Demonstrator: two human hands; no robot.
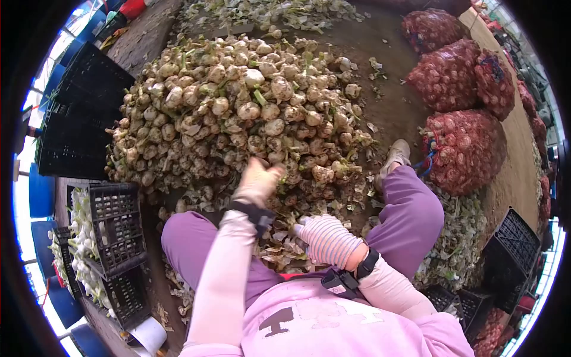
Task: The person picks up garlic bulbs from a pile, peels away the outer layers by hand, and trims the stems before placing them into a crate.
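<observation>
A big heap of soil-stained garlic bulbs [238, 107], some with short green stalks, lies in front of me. My left hand [259, 179] reaches to the near edge of the heap. Motion smears its fingers, and I cannot make out whether a bulb is in them. Close to my lap, above loose garlic skins [284, 253], is my right hand [329, 239] in a striped glove. Its fingers are curled closed, and whatever they may hold is hidden. Dark bands circle both wrists.
Red net sacks of bulbs [464, 149] stand at the right. Black crates [119, 229] with pale trimmed garlic are stacked at the left, below larger black crates [83, 113]. Another black crate [514, 238] is at the lower right. Skins and leaves [273, 15] litter the ground.
</observation>
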